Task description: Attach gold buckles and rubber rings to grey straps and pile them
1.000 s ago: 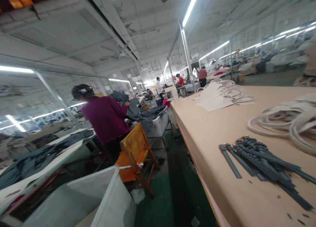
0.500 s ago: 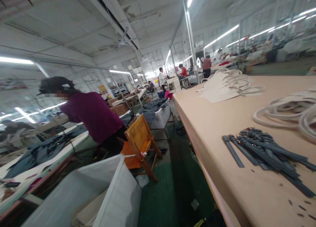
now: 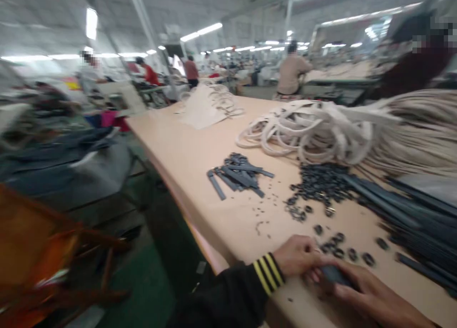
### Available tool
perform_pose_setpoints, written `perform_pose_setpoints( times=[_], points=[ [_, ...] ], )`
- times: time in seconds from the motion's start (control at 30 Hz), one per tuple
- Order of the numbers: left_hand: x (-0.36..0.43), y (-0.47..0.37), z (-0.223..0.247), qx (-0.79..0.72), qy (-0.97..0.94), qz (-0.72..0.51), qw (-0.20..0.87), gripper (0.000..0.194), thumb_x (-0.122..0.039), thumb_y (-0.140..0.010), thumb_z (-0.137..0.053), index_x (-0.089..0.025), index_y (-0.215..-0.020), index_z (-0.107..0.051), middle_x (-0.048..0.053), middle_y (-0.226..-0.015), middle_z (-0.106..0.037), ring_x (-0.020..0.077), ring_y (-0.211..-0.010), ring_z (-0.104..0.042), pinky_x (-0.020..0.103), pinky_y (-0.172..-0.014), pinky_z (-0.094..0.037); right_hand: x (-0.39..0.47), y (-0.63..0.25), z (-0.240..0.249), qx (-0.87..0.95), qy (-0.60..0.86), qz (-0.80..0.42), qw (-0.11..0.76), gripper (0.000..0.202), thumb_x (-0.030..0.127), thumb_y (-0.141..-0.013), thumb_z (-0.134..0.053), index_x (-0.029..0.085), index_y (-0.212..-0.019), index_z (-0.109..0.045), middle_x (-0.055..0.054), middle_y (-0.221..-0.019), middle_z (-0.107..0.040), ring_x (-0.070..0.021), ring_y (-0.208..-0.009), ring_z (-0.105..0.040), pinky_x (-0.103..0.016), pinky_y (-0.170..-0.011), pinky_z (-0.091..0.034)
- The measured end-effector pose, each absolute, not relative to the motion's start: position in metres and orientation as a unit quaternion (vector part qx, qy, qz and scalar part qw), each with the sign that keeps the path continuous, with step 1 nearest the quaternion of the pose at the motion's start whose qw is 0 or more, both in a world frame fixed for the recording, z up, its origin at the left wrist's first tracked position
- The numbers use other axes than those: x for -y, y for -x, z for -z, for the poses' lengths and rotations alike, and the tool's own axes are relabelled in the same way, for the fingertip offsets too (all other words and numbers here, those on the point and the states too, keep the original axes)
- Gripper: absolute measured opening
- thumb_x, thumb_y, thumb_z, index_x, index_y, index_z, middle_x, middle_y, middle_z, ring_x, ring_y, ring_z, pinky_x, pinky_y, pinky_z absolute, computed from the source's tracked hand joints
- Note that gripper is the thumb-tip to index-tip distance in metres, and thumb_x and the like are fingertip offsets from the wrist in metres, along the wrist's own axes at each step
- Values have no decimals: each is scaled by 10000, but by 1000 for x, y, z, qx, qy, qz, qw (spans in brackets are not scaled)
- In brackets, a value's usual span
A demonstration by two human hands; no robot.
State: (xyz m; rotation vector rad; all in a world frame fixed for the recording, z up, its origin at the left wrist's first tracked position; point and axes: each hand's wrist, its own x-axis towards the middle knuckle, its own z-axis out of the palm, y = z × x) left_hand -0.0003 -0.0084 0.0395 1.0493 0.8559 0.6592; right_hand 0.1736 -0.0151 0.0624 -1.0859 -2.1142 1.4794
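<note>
My left hand [image 3: 298,257], below a dark cuff with yellow stripes, is closed at the table's near edge, its fingers meeting those of my right hand. Between the two hands shows a dark grey strip [image 3: 334,275]. My right hand [image 3: 367,290] is wrapped round that strip. What the left fingertips pinch is too blurred to make out. Just beyond the hands lie loose black rings [image 3: 335,244]. A heap of small black parts [image 3: 321,183] sits farther back, with finished-looking grey straps [image 3: 241,173] to its left.
Long dark strips [image 3: 421,223] lie at the right of the table [image 3: 185,152]. Coiled cream cords [image 3: 314,128] are piled behind. An orange wooden chair [image 3: 64,261] stands at left on the floor. Several people are farther off; one person [image 3: 416,66] is at the upper right.
The view has swung right and down. Both my hands, the dark strip between them, the black parts and the long strips have come into view.
</note>
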Motion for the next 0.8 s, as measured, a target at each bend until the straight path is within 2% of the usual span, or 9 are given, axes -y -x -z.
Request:
perform_pose_setpoints(
  times=[0.07, 0.13, 0.23, 0.3, 0.47, 0.67, 0.73, 0.8],
  points=[
    [4, -1, -34, -407, -464, -323, 718, 415, -519, -615, -623, -168, -671, -411, -56, -454, -517, 67, -343, -461, 159, -345, -357, 16, -174, -70, 732, 319, -574, 181, 351, 435, -786, -508, 165, -996, -583, -55, -900, -613, -201, -823, -555, -296, -761, -442],
    [1, 0, -31, -422, -469, -337, 699, 380, -483, -664, -596, -173, -681, -378, -63, -440, -510, 57, -325, -445, 145, -339, -336, 9, -169, -65, 718, 301, -586, 224, 374, 458, -822, -425, 138, -892, -606, -46, -833, -607, -174, -786, -547, -267, -735, -426],
    [0, 3, -30, -426, -495, -342, 676, 336, -438, -714, -567, -170, -685, -367, -57, -453, -517, 50, -336, -443, 134, -344, -329, 1, -166, -50, 701, 347, -581, 225, 355, 418, -843, -404, 117, -817, -591, -1, -650, -560, -92, -548, -468, -191, -532, -378],
    [-1, 4, -30, -415, -505, -340, 676, 314, -417, -731, -557, -171, -704, -363, -58, -471, -520, 51, -361, -456, 138, -364, -354, 1, -168, -43, 699, 384, -563, 216, 291, 359, -841, -426, 121, -755, -571, 26, -574, -522, -68, -472, -408, -170, -458, -318],
    [-7, 6, -33, -380, -534, -250, 713, 273, -393, -754, -534, -159, -766, -393, -43, -510, -535, 59, -387, -489, 146, -383, -380, 6, -172, -46, 737, 421, -487, 208, 184, 213, -818, -456, 149, -654, -509, 44, -537, -510, -72, -495, -451, -167, -507, -339],
    [-4, 1, -36, -396, -571, -226, 683, 238, -386, -778, -485, -167, -746, -397, -58, -507, -498, 41, -330, -429, 118, -302, -317, 3, -179, -52, 759, 418, -469, 173, 136, 216, -813, -460, 160, -734, -556, 51, -555, -511, -79, -500, -454, -171, -502, -343],
    [-3, -1, -36, -411, -572, -235, 670, 233, -390, -784, -469, -173, -749, -390, -64, -510, -489, 40, -318, -418, 114, -282, -300, -1, -190, -54, 755, 462, -419, 201, 138, 237, -809, -465, 162, -755, -568, 35, -609, -533, -93, -553, -472, -179, -521, -353],
    [-2, -2, -36, -417, -571, -242, 665, 234, -395, -789, -456, -174, -748, -391, -69, -496, -478, 41, -312, -416, 111, -276, -293, -6, -204, -56, 734, 546, -318, 248, 135, 253, -806, -468, 164, -796, -569, 11, -678, -553, -115, -622, -494, -200, -576, -372]
  ],
)
